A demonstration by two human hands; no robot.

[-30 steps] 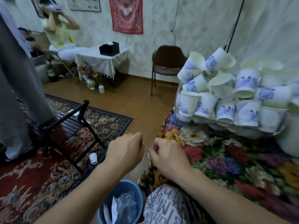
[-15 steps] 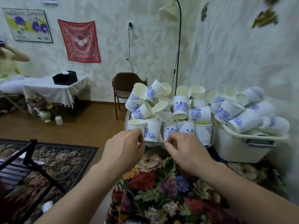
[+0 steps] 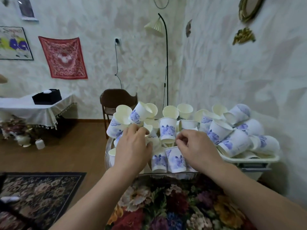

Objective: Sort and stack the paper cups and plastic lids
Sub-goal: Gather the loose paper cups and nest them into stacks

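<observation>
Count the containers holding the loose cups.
2. A clear round tray sits under both hands, at the near left of the pile. A white plastic tub sits at the right, heaped with cups. The pile may hide others.

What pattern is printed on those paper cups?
White paper cups with a blue-purple flower print; the insides are plain cream. Seen in the head view.

Both hands bury their fingertips among the cups (image 3: 167,130); the grip's unclear, and the poster (image 3: 14,43) runs off-frame left.
</observation>
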